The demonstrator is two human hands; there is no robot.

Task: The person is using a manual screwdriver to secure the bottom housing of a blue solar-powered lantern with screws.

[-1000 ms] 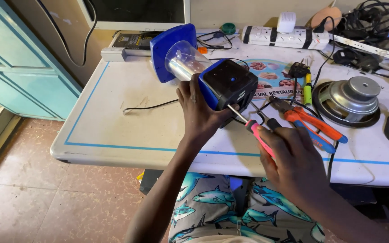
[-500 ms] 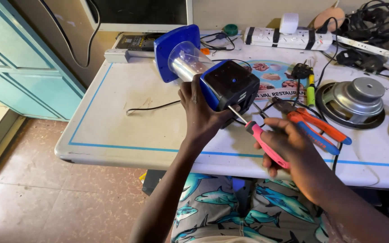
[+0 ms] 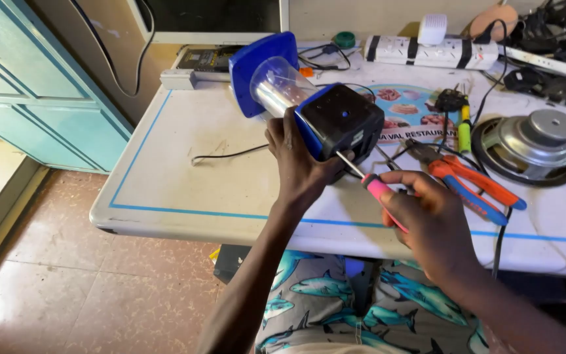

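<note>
Blue lantern [image 3: 325,118] in left hand [image 3: 299,167], right hand [image 3: 430,223] w/ screwdriver [image 3: 371,183].

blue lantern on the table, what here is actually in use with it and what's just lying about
In use:
- blue lantern, gripped by left hand
- pink-handled screwdriver in right hand, tip at the lantern's black base

Lying about:
- red and blue pliers
- loudspeaker
- white power strip
- green tape roll

Lantern [image 3: 309,105]: blue caps, black base, clear tube. Screwdriver [image 3: 376,189]: pink handle. Pliers [image 3: 473,183]: orange-and-blue grips. Table [image 3: 185,177]: white, blue border line. Shorts [image 3: 316,295]: shark print.
</note>
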